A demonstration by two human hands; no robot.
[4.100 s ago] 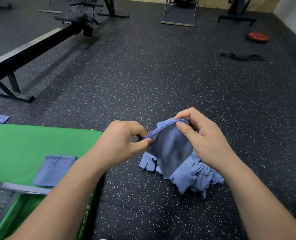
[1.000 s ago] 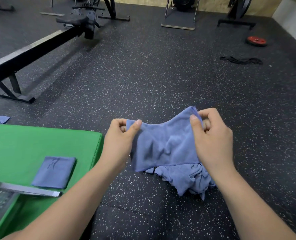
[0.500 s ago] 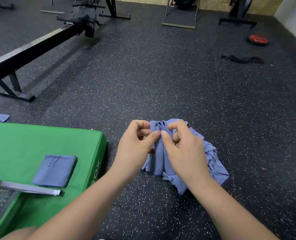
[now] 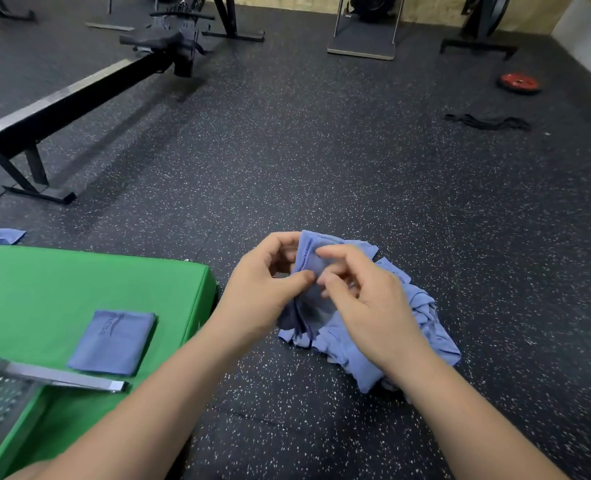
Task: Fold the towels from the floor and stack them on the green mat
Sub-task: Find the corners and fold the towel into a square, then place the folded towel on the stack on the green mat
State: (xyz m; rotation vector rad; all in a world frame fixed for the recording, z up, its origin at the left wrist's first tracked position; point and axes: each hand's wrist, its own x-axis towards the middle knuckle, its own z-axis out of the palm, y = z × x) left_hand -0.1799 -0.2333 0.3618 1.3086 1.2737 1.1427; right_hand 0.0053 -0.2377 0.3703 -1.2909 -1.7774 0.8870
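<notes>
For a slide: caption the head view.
Left hand and right hand pinch a blue towel; folded towel on green mat.

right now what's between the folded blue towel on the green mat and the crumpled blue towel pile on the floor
Head view: bare green mat, then a strip of speckled black floor, with the left forearm crossing above both.

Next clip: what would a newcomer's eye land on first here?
At centre frame, the left hand and right hand pinch a blue towel above a crumpled heap of blue towels on the speckled floor. To the left, the bright green mat carries one folded towel.
</notes>
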